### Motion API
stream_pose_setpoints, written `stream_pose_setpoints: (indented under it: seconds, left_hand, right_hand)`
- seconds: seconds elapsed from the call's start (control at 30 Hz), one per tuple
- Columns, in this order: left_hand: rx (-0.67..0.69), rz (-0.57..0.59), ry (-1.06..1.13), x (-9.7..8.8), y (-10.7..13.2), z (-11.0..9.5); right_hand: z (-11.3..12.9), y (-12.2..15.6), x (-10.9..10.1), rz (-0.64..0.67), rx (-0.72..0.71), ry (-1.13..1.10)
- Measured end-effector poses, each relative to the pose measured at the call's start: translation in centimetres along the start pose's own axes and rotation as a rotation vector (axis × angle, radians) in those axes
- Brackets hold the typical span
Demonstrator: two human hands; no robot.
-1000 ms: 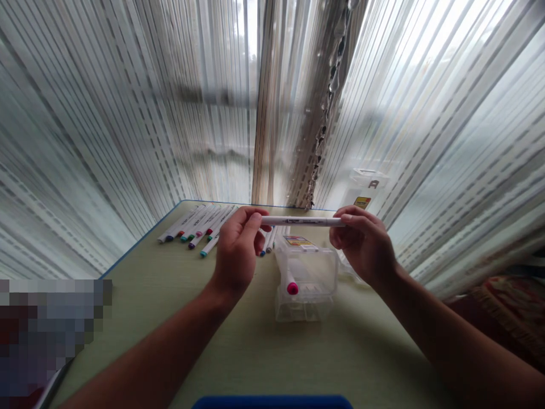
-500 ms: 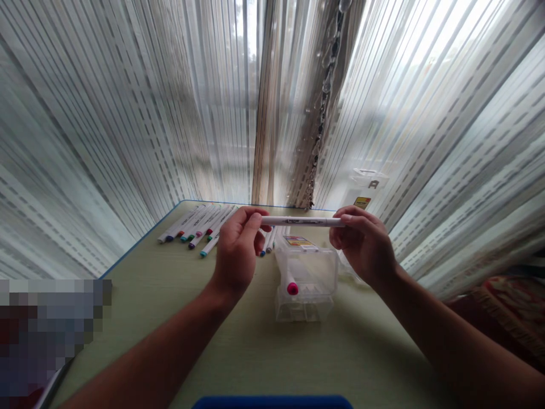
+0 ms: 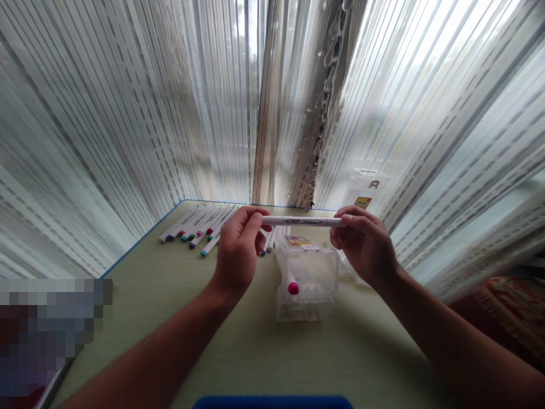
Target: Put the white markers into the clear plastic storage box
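A white marker pen point(image 3: 298, 221) lies level across the view, held up above the table between both hands. My left hand point(image 3: 238, 244) pinches its left end between thumb and fingers. At the right end, my right hand point(image 3: 364, 241) grips it the same way, so both tips are hidden by fingers. Just below the pen stands a clear plastic case point(image 3: 313, 272) with one pink-ended marker point(image 3: 293, 287) inside. Several white markers with coloured ends point(image 3: 198, 227) lie behind and left of my left hand. A few more markers point(image 3: 272, 241) lie between that hand and the case.
Behind my right hand stands a clear plastic piece point(image 3: 366, 187) with a yellow label. The pale green table point(image 3: 238, 352) has a blue edge; a striped sheer curtain point(image 3: 221, 113) hangs behind it. A blue object point(image 3: 272, 402) shows at the bottom, and a fringed cloth point(image 3: 511, 312) at right.
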State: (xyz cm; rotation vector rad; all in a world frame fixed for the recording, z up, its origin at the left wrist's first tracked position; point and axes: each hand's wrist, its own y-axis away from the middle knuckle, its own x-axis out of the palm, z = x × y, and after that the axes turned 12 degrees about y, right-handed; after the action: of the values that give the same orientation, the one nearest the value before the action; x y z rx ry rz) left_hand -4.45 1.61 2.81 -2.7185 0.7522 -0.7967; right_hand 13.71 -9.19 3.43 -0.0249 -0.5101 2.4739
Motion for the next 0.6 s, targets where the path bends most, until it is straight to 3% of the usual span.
stream_pose_setpoints:
  seconds: [0.6]
  left_hand:
    - [0.000, 0.004, -0.004, 0.02, 0.02, -0.04]
  right_hand:
    - [0.00, 0.01, -0.02, 0.001, -0.003, -0.009]
